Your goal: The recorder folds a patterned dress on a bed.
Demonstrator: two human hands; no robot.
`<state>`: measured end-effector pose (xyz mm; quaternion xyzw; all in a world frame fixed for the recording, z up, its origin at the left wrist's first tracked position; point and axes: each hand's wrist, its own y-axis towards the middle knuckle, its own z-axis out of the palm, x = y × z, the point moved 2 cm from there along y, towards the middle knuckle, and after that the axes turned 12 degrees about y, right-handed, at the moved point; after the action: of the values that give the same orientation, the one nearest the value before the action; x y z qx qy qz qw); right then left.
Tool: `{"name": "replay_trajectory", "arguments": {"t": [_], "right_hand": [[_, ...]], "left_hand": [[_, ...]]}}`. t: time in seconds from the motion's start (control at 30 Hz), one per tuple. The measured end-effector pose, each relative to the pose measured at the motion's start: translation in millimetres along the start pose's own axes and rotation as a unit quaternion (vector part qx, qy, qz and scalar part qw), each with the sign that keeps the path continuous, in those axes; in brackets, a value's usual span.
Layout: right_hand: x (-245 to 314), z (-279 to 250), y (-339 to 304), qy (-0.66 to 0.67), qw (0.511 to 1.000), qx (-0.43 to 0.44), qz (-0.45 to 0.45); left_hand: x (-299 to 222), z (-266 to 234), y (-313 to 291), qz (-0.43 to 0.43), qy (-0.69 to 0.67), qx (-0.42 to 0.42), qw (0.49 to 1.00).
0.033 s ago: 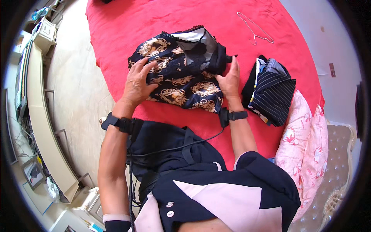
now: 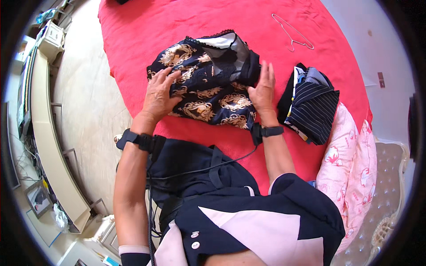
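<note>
A folded black garment with gold ornamental print, lace trim and a sheer black panel (image 2: 197, 108) lies on the red bedspread (image 2: 146, 17). My left hand (image 2: 159, 93) rests on its left side, fingers spread over the print. At the right edge stands my right hand (image 2: 264, 91), fingers stretched away from me and the thumb against the cloth. Neither hand grips the fabric. Both wrists wear black straps, and a black cable runs between them.
A folded stack of dark striped clothes (image 2: 313, 104) lies right of my right hand. Beyond it is a white wire hanger (image 2: 293, 33). Pink patterned pillows (image 2: 339, 155) lean by the tufted headboard (image 2: 388, 177). A long cream cabinet (image 2: 42, 119) stands across the floor at left.
My right hand's fingers have straightened and lifted slightly at the garment's right edge. My left hand and the garment look nearly the same.
</note>
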<state>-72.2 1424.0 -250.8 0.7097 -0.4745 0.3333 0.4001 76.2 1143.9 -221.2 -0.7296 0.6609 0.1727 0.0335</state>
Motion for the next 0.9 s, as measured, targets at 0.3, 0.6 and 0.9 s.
{"name": "replay_trajectory", "arguments": {"t": [0.3,0.6,0.9], "right_hand": [[20,0,19,-0.169,0.969,-0.024,-0.181],[40,-31,-36,-0.276,0.921,0.258,-0.092],[55,-32,-44,-0.253,0.909,0.332,0.002]], "left_hand": [[-8,13,2,-0.025,0.006,-0.002,1.000],[-18,1,-3,0.115,0.111,-0.057,0.985],[-20,-8,-19,0.107,0.017,0.045,0.993]]}}
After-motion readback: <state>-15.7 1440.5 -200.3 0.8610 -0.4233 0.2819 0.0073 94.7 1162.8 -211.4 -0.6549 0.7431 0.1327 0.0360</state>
